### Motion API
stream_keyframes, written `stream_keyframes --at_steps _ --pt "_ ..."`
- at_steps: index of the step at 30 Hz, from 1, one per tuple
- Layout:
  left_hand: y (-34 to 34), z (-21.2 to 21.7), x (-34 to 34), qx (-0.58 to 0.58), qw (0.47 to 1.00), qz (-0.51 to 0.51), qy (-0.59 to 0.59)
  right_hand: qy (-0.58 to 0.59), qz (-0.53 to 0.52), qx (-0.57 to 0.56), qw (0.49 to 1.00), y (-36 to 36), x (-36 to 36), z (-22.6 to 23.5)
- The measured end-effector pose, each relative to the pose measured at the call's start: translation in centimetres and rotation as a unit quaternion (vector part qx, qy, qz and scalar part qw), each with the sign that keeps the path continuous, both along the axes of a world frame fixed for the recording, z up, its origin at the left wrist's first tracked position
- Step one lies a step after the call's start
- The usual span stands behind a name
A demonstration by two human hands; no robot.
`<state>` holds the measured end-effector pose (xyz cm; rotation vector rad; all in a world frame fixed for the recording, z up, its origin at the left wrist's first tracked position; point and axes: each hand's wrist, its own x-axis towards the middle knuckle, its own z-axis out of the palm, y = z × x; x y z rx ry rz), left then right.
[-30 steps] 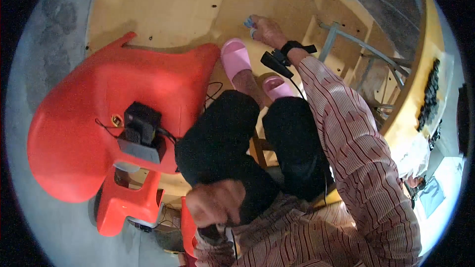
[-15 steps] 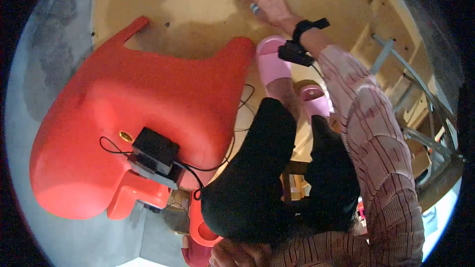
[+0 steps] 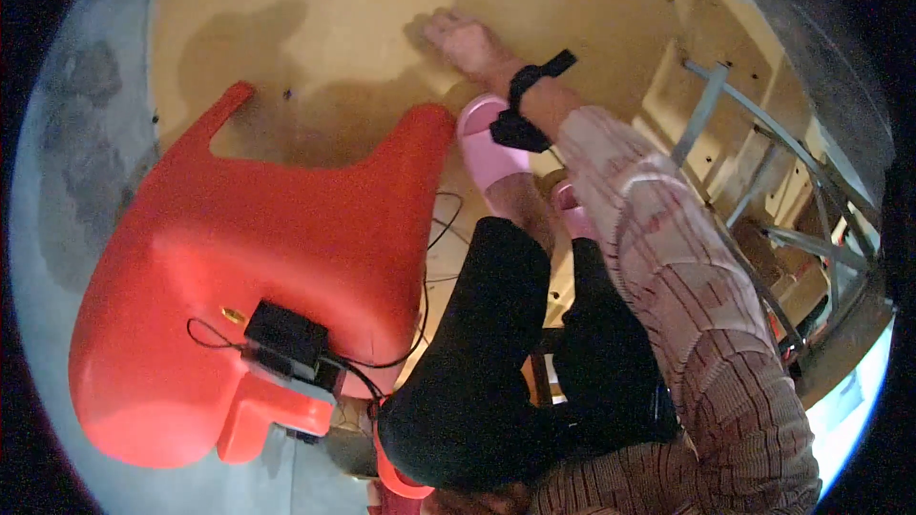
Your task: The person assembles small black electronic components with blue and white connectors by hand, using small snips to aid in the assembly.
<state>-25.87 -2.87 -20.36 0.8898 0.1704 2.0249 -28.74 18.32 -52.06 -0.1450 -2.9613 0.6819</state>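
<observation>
On the left is the grey floor (image 3: 76, 229). Next comes a big red seat (image 3: 258, 210). A gold spot (image 3: 232, 315) and a black box (image 3: 284, 334) are on it, and a black wire (image 3: 372, 365) runs from the box. A small red stool (image 3: 272, 415) is just below the box. The wood board (image 3: 363, 29) lies flat along the top, past the seat. The right hand (image 3: 468, 43) is over the board; its grip is blurry, so one cannot tell if it holds anything. A bit of the left hand (image 3: 482, 502) shows at the bottom edge, and its grip cannot be told. Pink slippers (image 3: 494, 154) are near the right wrist, which wears a black strap (image 3: 525, 86). Far right, past the striped sleeve (image 3: 687, 257), is a grey metal frame (image 3: 698, 113).
</observation>
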Motion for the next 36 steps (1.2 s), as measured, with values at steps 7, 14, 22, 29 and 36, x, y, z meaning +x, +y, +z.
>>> stream_keyframes --at_steps 7,14,22,29,36 --pt "2.4 1.6 1.4 0.09 0.996 -0.016 0.005 -0.193 -0.047 -0.043 0.979 1.8 2.2 3.8" --pt "-5.0 6.9 8.3 -0.058 0.987 0.015 -0.148 -0.242 -0.111 -0.009 0.964 4.8 3.5 14.0" --pt "-4.6 10.5 9.1 -0.304 0.937 0.106 -0.135 -0.134 0.024 0.111 0.984 6.6 5.1 31.4" --pt "-5.1 10.7 9.5 -0.356 0.924 0.115 -0.078 -0.104 -0.07 -0.092 0.988 2.4 12.6 53.8" --pt "-4.1 9.8 11.1 -0.312 0.943 0.071 -0.088 0.032 -0.276 -0.058 0.959 5.3 31.5 60.0"
